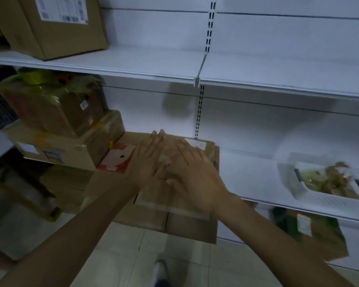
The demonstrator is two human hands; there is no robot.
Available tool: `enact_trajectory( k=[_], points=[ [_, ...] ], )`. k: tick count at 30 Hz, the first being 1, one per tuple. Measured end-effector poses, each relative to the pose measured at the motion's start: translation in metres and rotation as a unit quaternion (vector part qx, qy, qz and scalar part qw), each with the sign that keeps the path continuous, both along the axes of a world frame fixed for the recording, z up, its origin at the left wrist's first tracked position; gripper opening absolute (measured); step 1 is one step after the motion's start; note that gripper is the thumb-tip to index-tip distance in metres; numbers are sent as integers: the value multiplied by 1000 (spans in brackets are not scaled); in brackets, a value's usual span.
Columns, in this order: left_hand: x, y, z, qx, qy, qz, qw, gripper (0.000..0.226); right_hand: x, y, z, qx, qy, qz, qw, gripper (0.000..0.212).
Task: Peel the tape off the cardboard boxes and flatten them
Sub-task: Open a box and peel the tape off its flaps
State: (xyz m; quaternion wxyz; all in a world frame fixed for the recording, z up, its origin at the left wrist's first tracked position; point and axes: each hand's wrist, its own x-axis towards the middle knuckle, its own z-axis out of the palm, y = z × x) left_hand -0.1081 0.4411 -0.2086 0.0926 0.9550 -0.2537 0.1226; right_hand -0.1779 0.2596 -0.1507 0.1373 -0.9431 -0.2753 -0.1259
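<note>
Left hand (151, 164): laid flat on the cardboard box, fingers straight and slightly spread.
Right hand (195, 179): laid flat on the same box, fingers straight, touching the left hand.
Cardboard box (110, 183): flattened, laid on the white shelf (247, 172), its front hung past the edge.
Taped boxes (71, 146): stacked just left of it.
Basket (311, 195): set on the same shelf, well to the right.

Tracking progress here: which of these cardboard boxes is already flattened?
The cardboard with the red-and-white print, flat under the left hand and right hand; the taped boxes beside it and the labelled box above stand unflattened.
</note>
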Motion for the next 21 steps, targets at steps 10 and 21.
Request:
enact_trajectory(
  k=[10, 21],
  points=[
    [-7, 14, 31, -71, -63, 2, 995, 75, -9, 0, -15, 30, 10, -28, 999, 70],
    [98, 126, 120, -159, -177, 134, 962, 66, 105, 85, 79, 38, -97, 42, 994, 67]
  ],
)
